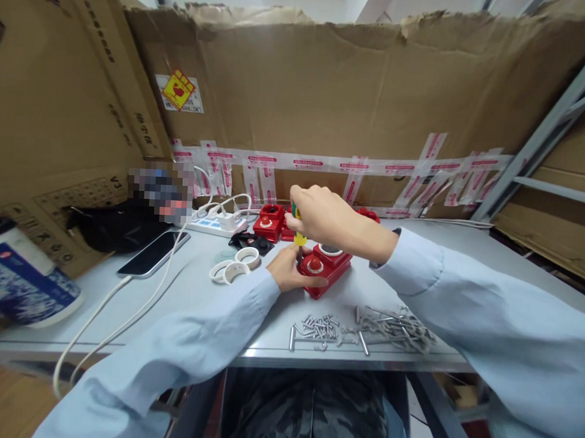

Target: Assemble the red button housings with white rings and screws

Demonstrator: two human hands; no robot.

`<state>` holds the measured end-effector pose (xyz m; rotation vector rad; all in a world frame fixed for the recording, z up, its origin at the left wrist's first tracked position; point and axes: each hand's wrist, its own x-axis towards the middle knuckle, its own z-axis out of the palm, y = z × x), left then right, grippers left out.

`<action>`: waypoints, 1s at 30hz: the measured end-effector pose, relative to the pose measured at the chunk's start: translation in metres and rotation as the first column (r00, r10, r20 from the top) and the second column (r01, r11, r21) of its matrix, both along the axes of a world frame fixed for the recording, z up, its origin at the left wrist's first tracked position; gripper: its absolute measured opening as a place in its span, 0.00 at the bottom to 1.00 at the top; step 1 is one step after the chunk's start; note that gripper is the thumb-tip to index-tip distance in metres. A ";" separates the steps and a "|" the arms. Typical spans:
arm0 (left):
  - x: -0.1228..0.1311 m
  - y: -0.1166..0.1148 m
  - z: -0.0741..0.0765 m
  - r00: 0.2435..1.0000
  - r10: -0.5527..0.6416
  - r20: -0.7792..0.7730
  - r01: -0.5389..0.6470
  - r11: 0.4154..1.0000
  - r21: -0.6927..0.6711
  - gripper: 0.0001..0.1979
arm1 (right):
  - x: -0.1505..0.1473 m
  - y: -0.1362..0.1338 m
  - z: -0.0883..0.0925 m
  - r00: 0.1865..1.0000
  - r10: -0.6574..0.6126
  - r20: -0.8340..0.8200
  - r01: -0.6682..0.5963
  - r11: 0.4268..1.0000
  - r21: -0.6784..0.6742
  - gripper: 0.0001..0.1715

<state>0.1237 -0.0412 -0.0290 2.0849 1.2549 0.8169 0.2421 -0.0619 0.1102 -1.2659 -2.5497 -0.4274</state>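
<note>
My right hand (317, 214) is closed around the yellow and green handle of a screwdriver (300, 239), which stands upright with its tip down at the left side of a red device housing (336, 273). On that housing sit a round red knob and a white ring. My left hand (290, 270) grips the housing's near left side, thumb along its front and fingers by the screwdriver's shaft. Partly behind my hands are more red housings (269, 223). The screwdriver tip's contact point is hidden.
Loose screws (320, 326) and metal T-shaped rods (394, 329) lie near the front edge. To the left are white rings (236, 272), a black part (259, 243), a power strip (214, 224), a phone (156, 254) with a cable, and a cup (22, 277). Cardboard (304, 82) walls the back.
</note>
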 end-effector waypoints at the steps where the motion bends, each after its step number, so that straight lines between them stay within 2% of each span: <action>1: 0.000 0.001 -0.001 1.000 -0.007 0.010 0.007 1.000 -0.004 0.33 | 0.002 0.000 0.001 0.999 0.035 0.007 -0.035 0.999 -0.028 0.12; 4: 0.001 0.001 -0.001 1.000 -0.005 0.020 0.005 1.000 -0.011 0.32 | 0.007 0.000 0.008 0.996 0.078 0.037 -0.073 0.990 -0.121 0.14; 6: 0.001 -0.001 -0.001 0.999 0.004 0.035 -0.003 1.000 -0.022 0.33 | 0.009 0.000 0.014 0.995 0.070 0.068 -0.057 0.981 -0.183 0.13; 9: 0.002 -0.003 0.000 0.997 -0.009 0.079 0.011 1.000 -0.027 0.33 | 0.013 0.003 0.022 0.983 0.133 0.123 -0.097 0.960 -0.262 0.12; 12: 0.003 -0.005 0.002 0.998 -0.005 0.066 0.007 1.000 -0.030 0.32 | 0.018 0.006 0.026 0.963 0.228 0.143 -0.180 0.941 -0.285 0.11; 14: 0.004 -0.005 0.003 0.997 -0.024 0.070 0.026 0.999 -0.035 0.31 | 0.018 0.005 0.027 0.954 0.260 0.153 -0.216 0.943 -0.255 0.12; 17: 0.005 -0.005 0.003 0.995 -0.054 0.089 0.056 0.998 -0.018 0.31 | 0.011 -0.001 0.026 0.970 0.140 0.200 -0.115 0.985 -0.130 0.19; 20: 0.004 -0.003 0.000 0.999 0.011 0.052 -0.010 1.000 -0.010 0.32 | -0.002 -0.004 0.024 0.978 -0.016 0.210 0.017 1.000 -0.002 0.26; 22: 0.003 -0.003 -0.001 0.999 0.027 0.029 -0.027 0.999 -0.017 0.33 | -0.008 -0.003 0.022 0.983 -0.021 0.182 0.020 1.000 0.007 0.23; 25: 0.003 -0.003 0.000 0.999 0.001 0.033 0.000 1.000 -0.024 0.32 | -0.005 0.003 0.022 0.988 0.031 0.151 -0.018 0.996 -0.087 0.17; 30: 0.005 -0.004 0.003 0.996 -0.022 0.083 0.026 0.998 -0.055 0.30 | 0.014 0.007 0.031 0.959 0.235 0.160 -0.193 0.952 -0.239 0.08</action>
